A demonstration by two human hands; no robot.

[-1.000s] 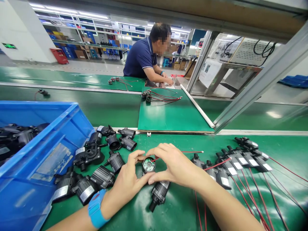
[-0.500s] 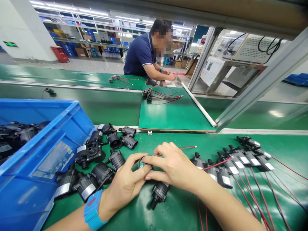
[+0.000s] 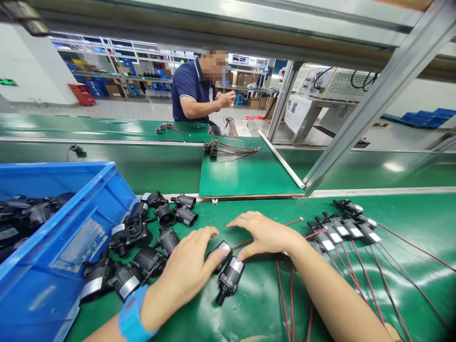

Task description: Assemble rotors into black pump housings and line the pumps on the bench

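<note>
My left hand [image 3: 190, 254] is open over the green bench, fingers stretched out. Its thumb rests against or just over a small black pump [image 3: 223, 251] with a white label, partly hidden. My right hand [image 3: 269, 233] is open too, fingers and thumb spread apart, nothing between them. Close to its thumb lies a second black pump [image 3: 231, 276], white label up and nozzle towards me. A red lead [image 3: 245, 243] runs under the right hand from the partly hidden pump. Around my wrist on the left is a blue band [image 3: 135, 316].
A blue bin [image 3: 103, 190] of black pumps stands at left, with several loose pumps [image 3: 149, 261] beside it. Labelled pumps [image 3: 342, 228] with red leads lie in a row at right. Across the bench, a person [image 3: 192, 90] works behind a green board [image 3: 249, 173] and metal post [image 3: 356, 104].
Both hands were closed together around a round black part; now they are apart and open, and a pump lies between them. The view has tilted, and the person opposite has raised their hands.
</note>
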